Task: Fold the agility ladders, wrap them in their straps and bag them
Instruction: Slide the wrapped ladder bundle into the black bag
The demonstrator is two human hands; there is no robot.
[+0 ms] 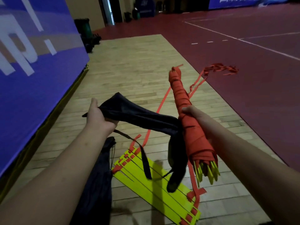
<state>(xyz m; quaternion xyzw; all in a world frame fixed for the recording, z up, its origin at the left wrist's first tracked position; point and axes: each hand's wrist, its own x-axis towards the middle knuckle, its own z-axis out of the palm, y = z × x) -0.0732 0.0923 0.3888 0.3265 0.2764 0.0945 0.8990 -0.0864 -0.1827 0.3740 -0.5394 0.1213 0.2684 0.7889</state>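
**A:** what does the rolled one look like?

**B:** The wrapped ladder is a tight stick with orange strap wound round nearly all of it and yellow rung ends poking out the near end. The right hand grasps it mid-length, in the air above the right edge of the flat ladder.

**A:** which way's it pointing?

**B:** The long axis is slanted, wrapped tip up and away, yellow ends down toward the person. The left hand clenches the black bag above the flat ladder's far left corner. The bag's mouth is probably at that end, but it's hard to tell.
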